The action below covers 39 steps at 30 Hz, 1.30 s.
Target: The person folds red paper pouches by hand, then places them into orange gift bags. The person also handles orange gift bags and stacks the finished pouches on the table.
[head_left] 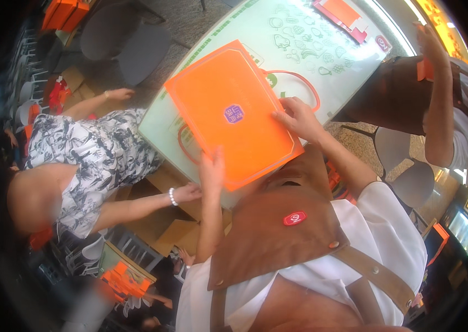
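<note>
A flat orange gift box with a silvery border line and a purple emblem lies before me, tilted across the view over a pale printed table. My left hand grips its near left edge. On the opposite edge, my right hand holds it with the thumb on top and the fingers partly hidden. A red-orange carrying handle loops out past the right side of the box. Another handle curves out on the left. Whether the box rests on the table or hangs just above it, I cannot tell.
The pale table bears green fruit drawings. Pink and orange flat packaging lies at its far end. A person in a patterned dress stands close on my left, above open cardboard boxes. A co-worker in a brown apron is at right.
</note>
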Each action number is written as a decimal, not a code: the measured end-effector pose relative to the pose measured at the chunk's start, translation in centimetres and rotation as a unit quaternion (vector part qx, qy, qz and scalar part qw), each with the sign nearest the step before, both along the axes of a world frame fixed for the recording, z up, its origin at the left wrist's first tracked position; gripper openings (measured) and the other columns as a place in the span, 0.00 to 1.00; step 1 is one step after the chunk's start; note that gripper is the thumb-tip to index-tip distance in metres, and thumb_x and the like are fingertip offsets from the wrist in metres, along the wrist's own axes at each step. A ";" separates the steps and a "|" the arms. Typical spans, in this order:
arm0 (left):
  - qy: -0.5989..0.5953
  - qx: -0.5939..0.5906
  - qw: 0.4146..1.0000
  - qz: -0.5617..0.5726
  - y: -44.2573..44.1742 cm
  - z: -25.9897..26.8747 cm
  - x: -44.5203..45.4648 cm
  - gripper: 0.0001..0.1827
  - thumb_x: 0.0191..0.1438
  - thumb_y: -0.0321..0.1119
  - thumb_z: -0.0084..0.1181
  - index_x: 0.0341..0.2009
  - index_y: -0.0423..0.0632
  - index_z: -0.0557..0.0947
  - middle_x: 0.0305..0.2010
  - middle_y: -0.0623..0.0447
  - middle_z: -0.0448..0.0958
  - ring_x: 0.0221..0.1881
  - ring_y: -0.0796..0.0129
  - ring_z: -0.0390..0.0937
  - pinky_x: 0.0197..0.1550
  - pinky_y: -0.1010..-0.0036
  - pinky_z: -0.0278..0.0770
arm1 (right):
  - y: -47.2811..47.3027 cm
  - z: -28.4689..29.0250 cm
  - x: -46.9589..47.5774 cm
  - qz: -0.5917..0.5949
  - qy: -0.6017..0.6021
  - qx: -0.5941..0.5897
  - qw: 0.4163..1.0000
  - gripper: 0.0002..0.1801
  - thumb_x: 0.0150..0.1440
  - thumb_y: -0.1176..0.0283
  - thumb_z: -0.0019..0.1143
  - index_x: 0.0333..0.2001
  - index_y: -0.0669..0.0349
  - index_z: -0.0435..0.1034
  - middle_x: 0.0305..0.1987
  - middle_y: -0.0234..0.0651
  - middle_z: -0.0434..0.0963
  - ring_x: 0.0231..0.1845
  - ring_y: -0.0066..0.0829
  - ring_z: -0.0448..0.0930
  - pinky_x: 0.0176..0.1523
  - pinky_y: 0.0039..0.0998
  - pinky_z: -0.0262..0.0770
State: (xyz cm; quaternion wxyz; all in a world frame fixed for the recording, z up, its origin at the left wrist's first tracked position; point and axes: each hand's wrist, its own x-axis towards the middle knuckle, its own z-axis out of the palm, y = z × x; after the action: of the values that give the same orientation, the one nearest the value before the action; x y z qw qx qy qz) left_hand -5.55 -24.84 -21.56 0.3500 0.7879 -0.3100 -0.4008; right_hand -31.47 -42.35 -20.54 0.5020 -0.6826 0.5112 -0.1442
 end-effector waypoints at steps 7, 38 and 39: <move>-0.162 0.141 0.973 -0.079 0.5 4.1 -0.7 0.28 0.60 0.54 0.57 0.48 0.39 0.75 0.39 0.32 0.82 0.43 0.35 0.80 0.45 0.50 0.76 | 2.0 0.8 0.4 -0.003 0.018 -0.023 1.000 0.27 0.61 0.60 0.59 0.60 0.63 0.69 0.46 0.47 0.75 0.46 0.39 0.79 0.51 0.36 0.76; 0.071 -0.092 0.993 0.011 11.8 1.1 -0.9 0.44 0.60 0.27 0.59 0.74 0.41 0.48 0.65 0.40 0.70 0.60 0.59 0.75 0.60 0.67 0.73 | 9.9 -1.5 4.4 -0.046 -0.065 -0.027 0.997 0.27 0.68 0.61 0.49 0.66 0.65 0.63 0.55 0.51 0.79 0.56 0.40 0.79 0.58 0.34 0.72; 0.091 -0.103 0.990 0.029 12.6 0.6 -0.5 0.44 0.60 0.27 0.59 0.74 0.41 0.48 0.66 0.40 0.70 0.61 0.59 0.74 0.60 0.67 0.74 | 11.0 -2.7 4.4 -0.041 -0.067 -0.081 0.994 0.27 0.67 0.62 0.50 0.65 0.64 0.64 0.54 0.53 0.80 0.54 0.43 0.81 0.56 0.35 0.74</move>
State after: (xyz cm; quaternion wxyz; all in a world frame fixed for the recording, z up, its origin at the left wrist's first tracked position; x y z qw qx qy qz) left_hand -6.06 -12.19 -20.94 0.4680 0.7162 -0.2935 -0.4265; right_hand -27.03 -31.35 -23.22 0.4720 -0.6882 0.4908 -0.2506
